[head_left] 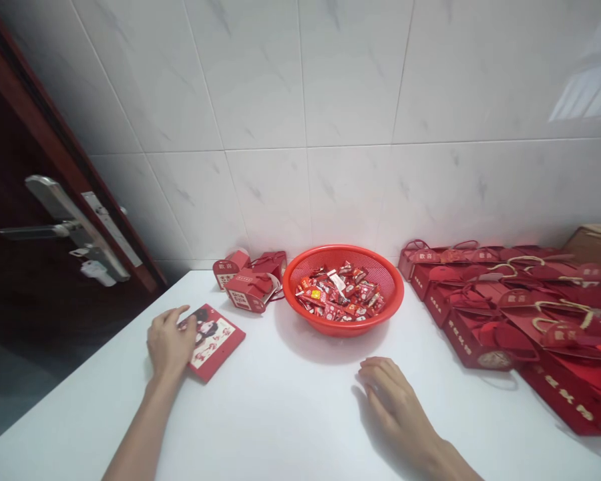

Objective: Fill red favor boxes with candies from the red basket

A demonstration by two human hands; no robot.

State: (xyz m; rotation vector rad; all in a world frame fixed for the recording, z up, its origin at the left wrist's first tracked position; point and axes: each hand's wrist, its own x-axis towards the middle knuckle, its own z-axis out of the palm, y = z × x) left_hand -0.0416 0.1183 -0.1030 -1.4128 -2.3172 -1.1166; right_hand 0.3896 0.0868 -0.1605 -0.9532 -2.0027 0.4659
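Note:
At the left of the white table lies a flat red box or booklet [217, 343] with a pale printed picture and floral pattern. My left hand [171, 341] rests on its left edge, the thumb over the top face and the fingers loosely apart; it does not grip around it. My right hand [395, 401] hovers low over the tabletop at the right, holding nothing, its fingers loosely bent and side by side. Between and beyond both hands stands a red plastic basket [345, 327] with many red-wrapped candies [338, 294] in it.
Several small red gift boxes [250, 290] stand left of the basket against the tiled wall [350, 194]. Many red boxes with rope handles [485, 341] fill the right side. A brown cardboard box [595, 247] is behind them. A dark door [30, 294] borders the table's left.

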